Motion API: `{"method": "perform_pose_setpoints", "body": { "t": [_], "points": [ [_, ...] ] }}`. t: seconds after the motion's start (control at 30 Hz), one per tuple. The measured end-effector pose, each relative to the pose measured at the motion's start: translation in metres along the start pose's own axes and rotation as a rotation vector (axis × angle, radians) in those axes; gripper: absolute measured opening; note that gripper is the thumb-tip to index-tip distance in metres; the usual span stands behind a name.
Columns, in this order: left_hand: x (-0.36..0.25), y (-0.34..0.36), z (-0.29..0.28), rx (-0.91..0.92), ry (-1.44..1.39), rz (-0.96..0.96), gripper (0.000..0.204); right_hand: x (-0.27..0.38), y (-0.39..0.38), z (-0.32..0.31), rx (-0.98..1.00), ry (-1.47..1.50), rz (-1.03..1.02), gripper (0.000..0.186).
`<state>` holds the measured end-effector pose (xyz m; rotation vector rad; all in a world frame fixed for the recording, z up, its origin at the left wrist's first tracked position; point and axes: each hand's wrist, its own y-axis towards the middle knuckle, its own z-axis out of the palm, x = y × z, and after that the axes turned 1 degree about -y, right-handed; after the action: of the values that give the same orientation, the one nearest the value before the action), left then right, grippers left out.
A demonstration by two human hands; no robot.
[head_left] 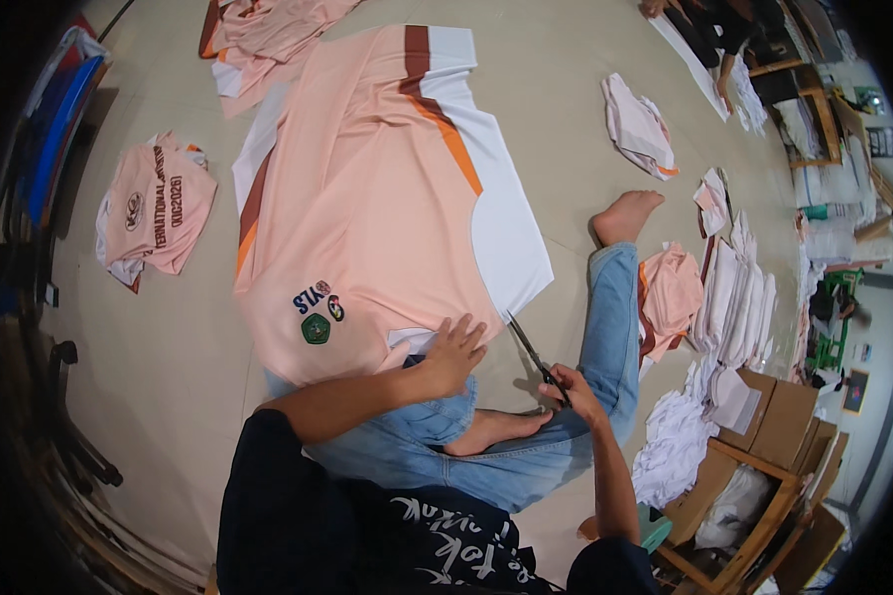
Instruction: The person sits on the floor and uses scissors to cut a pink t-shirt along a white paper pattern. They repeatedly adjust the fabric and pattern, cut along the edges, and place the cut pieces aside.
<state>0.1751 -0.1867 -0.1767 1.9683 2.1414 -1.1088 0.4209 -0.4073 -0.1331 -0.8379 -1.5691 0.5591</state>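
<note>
1. While the person sits cross-legged on the floor in blue jeans, the right hand has its grip closed around the handles of a pair of scissors; the blades point up and to the left, with the tip at the lower right edge of the peach fabric panel.
2. Just left of the scissors, the left hand lies flat with fingers spread, open and holding nothing, pressing down the near hem of the panel where peach meets white.
3. The panel lies spread on the floor ahead of the knees, with white sides, brown and orange stripes and small badges near its lower left. Judging by the blade position, the cut is only starting at the near edge; most of the panel looks uncut.
4. To the right, beside the outstretched leg, are stacks of white pieces and a folded peach piece.
5. Further left lies a folded printed shirt; more peach fabric lies at the top.
</note>
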Motion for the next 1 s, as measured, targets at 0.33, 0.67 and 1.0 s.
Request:
{"method": "perform_pose_setpoints", "body": {
  "t": [0.33, 0.67, 1.0],
  "points": [
    [-0.003, -0.005, 0.004, 0.036, -0.007, 0.104, 0.097, 0.009, -0.017, 0.017, -0.057, -0.019, 0.064, 0.033],
    [-0.008, -0.005, 0.012, 0.06, 0.018, 0.121, 0.092, 0.0, -0.009, 0.022, -0.089, -0.002, 0.007, 0.026],
    [-0.01, -0.006, 0.011, 0.041, 0.045, 0.125, 0.09, -0.008, 0.003, 0.022, -0.162, -0.168, -0.025, 0.036]
  ]
}}
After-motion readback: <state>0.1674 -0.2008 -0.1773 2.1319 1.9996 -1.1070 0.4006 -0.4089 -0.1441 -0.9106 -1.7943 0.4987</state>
